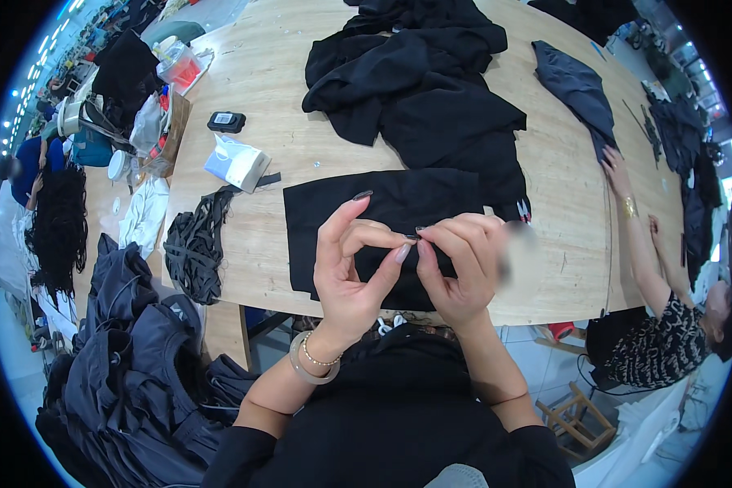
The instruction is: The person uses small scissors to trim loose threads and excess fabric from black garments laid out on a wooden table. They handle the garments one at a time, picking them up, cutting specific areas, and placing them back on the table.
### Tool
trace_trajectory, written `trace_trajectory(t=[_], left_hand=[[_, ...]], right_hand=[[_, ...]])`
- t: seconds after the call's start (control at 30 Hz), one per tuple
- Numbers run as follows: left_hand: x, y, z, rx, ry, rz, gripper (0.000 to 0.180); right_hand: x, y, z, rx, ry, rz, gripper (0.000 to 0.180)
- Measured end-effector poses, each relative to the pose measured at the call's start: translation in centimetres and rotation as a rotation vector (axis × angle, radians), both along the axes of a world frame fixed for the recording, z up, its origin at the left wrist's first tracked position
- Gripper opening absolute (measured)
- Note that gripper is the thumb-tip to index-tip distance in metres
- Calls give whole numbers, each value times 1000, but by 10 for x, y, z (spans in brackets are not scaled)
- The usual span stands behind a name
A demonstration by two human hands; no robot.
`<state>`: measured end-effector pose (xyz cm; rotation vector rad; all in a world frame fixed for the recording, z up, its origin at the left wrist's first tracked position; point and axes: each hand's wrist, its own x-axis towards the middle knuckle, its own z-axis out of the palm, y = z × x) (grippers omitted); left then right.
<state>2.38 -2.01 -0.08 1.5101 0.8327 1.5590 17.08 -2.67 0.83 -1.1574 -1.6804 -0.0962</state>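
Both hands raised, left hand [354, 272] and right hand [462, 264] nearly fingertip to fingertip, each in a pinch; whatever sits between, too small to tell. Beneath, 1 black cloth panel [415, 193] lies flat on the desk [260, 264]. Beyond it, black fabric [431, 89] heaped loose. Judgement: fine handwork in progress, nothing visibly finished; amount left cannot be told.
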Motion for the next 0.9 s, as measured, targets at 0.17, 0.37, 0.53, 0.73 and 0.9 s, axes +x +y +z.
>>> trace_trajectory(t=[0.17,0.37,0.53,0.73,0.9], left_hand=[[2,-3,2,19,25,-5,72],[4,-6,1,77,69,-1,73],[5,-8,1,171,133,67,67],[6,-8,-3,291,207,210,56],[3,-5,-4,391,293,245,55]], right_hand=[[0,-1,2,0,38,0,24],[-1,-4,3,4,80,-2,23],[-2,-7,3,1,87,-4,23],[-1,-7,6,20,28,6,20],[0,-8,4,8,46,12,22]])
